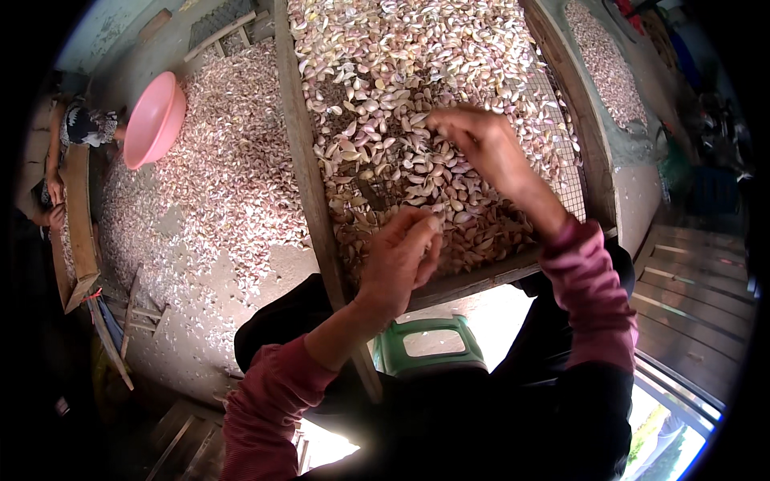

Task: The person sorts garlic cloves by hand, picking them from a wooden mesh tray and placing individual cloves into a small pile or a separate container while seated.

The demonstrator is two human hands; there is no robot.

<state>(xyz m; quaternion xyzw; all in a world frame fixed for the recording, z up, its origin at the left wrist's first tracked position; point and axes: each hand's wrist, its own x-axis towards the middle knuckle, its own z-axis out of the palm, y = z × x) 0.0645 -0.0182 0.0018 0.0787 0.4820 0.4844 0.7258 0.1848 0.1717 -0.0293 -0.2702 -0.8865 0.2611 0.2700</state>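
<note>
Garlic cloves (pixel 449 172), pale and pinkish, lie thick over a wire mesh screen (pixel 565 152) set in a wooden frame (pixel 298 128). Over the near left part of the cloves is my left hand (pixel 401 255), with thumb and forefinger pressed together; a small pale bit shows at the fingertips, too small to name surely. My right hand (pixel 484 144) hovers above the middle of the cloves, slightly blurred, its fingers bent toward the left. Whether anything is between its fingers is hidden.
A pink basin (pixel 156 120) leans on a wide spread of cloves (pixel 241 144) on the floor to the left. Beyond it another person's hands (pixel 54 204) are at a wooden frame (pixel 79 216). A green stool (pixel 433 343) stands below; more cloves (pixel 605 64) lie at far right.
</note>
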